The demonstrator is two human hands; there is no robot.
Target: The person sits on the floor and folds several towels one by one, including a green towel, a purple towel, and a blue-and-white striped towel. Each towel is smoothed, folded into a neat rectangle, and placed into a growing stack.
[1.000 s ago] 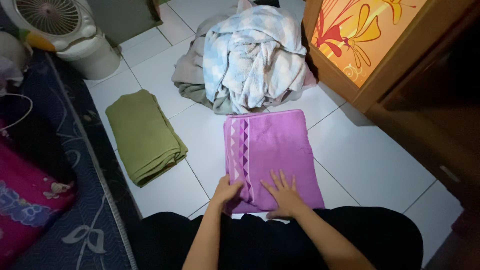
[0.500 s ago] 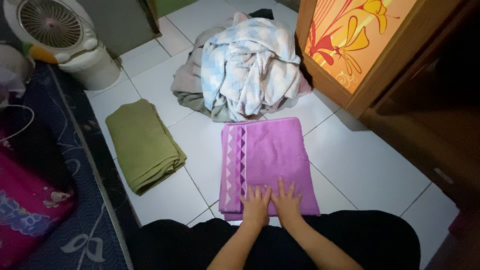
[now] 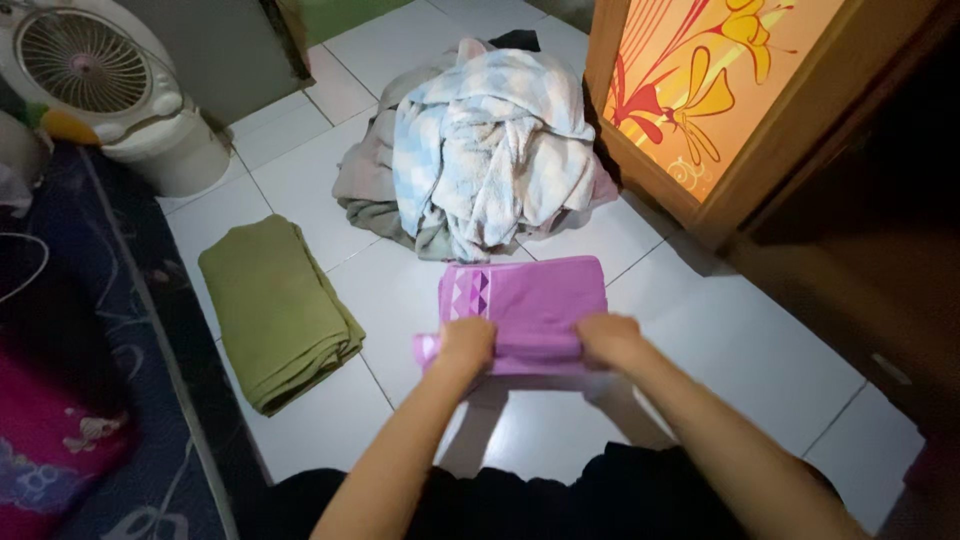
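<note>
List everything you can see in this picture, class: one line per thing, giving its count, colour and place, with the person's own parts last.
purple towel: one, purple with a triangle-patterned band, on the floor in the middle, near edge gripped by both hands
green towel: one, olive green, folded, on the floor to the left
laundry pile: one heap, pale blue-and-white checked cloth over grey pieces, behind the purple towel
fan: one, white, top left corner
cabinet: one, wooden frame with orange flowered panel, at right
mattress: one, dark blue patterned, along the left edge
floor: white tiles
left hand: one, closed grip on the towel's left part
right hand: one, closed grip on the towel's right part
</note>
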